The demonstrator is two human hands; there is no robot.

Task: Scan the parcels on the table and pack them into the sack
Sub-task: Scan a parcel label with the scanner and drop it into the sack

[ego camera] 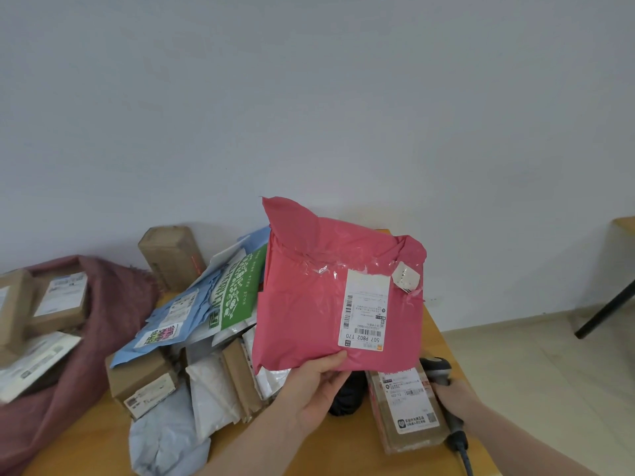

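Pink parcel (309, 304) in raised left hand (314, 389)

The pink parcel (309, 304) was thin plastic, a little glossy and wrinkled, with a paper label (365, 312). The table (343, 451) looked smooth wood; the sack (113, 304) was rough cloth

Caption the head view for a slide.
Left hand holds up a pink parcel, label facing the camera; right hand grips the scanner.

A wooden table (443, 341) carries heaped parcels (192, 338) and a sack (103, 304).
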